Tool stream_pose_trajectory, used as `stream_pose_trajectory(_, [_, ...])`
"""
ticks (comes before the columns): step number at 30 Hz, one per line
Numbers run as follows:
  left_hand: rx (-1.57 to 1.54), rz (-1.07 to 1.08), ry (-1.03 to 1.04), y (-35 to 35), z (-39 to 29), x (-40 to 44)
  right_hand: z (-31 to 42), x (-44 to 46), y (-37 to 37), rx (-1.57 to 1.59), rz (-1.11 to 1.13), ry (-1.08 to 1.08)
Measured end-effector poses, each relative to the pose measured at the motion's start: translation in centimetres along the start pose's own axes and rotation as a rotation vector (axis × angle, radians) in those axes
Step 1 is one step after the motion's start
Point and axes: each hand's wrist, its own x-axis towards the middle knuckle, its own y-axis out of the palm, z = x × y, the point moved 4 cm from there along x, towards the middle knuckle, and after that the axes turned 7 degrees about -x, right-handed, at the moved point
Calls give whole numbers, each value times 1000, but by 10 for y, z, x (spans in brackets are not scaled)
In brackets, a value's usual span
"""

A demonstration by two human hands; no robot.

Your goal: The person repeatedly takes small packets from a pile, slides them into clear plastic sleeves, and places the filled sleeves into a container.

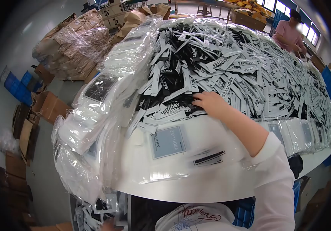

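My right hand [210,104] reaches over the near side of a big heap of slim printed sachets [242,73], white and black, marked ABOUTYES. Its fingers are apart, with the tips at some black sachets [184,99]. Below it lies a clear plastic bag [168,142] with a grey label, flat on the white table [196,188]. A black-and-white strip [209,158] shows at the bag's right part. My left hand [110,225] is low at the bottom edge, blurred and partly cut off, beside a bin of filled packets [105,204].
Stacks of clear plastic bags [96,100] line the table's left side, and more bags [294,133] lie at the right. A wrapped pile of brown packages [77,46] and cardboard boxes [51,106] stand left on the floor. Another person [289,34] is at the far right.
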Motion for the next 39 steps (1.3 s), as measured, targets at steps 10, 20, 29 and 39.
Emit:
stream_pose_trajectory(10, [-541,-62,567,-69,-173,-15,55,67,-39,658,-129,278])
stream_pose_trajectory(20, [-323,-490,1432,-70,-332,6,96,90,-33,722,-236,309])
stream_pose_trajectory(29, [-188,-587,1261,-56,-375,44,130,-151,-80,985,-761,317])
stream_pose_trajectory(39, [-483,-576,1325,-70,-357,16,143,-248,-24,905,-812,765])
